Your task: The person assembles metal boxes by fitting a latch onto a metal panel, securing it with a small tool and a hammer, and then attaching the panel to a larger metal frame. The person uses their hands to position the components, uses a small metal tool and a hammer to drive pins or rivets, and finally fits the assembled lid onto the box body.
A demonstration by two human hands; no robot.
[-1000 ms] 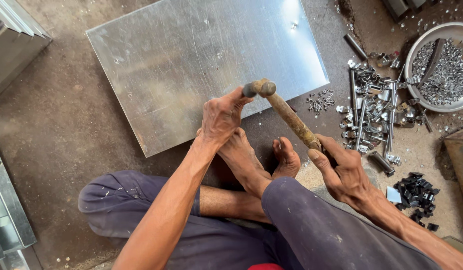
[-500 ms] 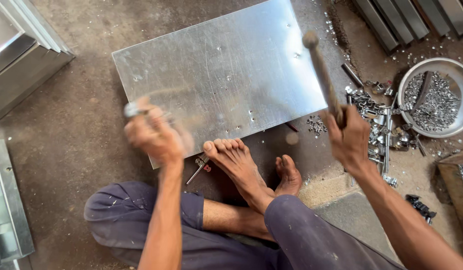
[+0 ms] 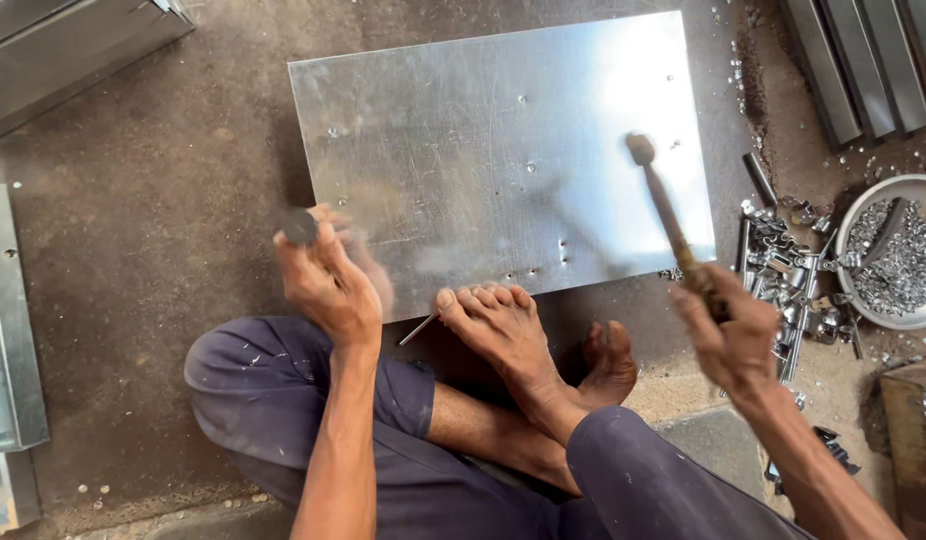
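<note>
A shiny metal sheet (image 3: pixel 483 140) lies flat on the ground in front of me, with several small holes punched in it. My left hand (image 3: pixel 328 285) is closed around a dark punch tool (image 3: pixel 301 226) over the sheet's near left edge; it is motion-blurred. My right hand (image 3: pixel 733 330) grips a wooden-handled hammer (image 3: pixel 663 210), its head raised over the sheet's right part. My bare foot (image 3: pixel 493 320) presses on the sheet's near edge, and a thin metal rod (image 3: pixel 418 330) lies beside it.
A round metal bowl (image 3: pixel 848 225) of small shiny parts sits at the right, with loose metal pieces (image 3: pixel 783 270) scattered beside it. Long metal channels (image 3: pixel 853 60) lie at the top right. Folded sheet-metal pieces (image 3: pixel 13 320) lie at the left, and a wooden block (image 3: pixel 908 430) sits at the lower right.
My two hands, together on the hammer a second ago, have separated. The left one took up the punch and moved left. The right one swung the hammer up over the sheet.
</note>
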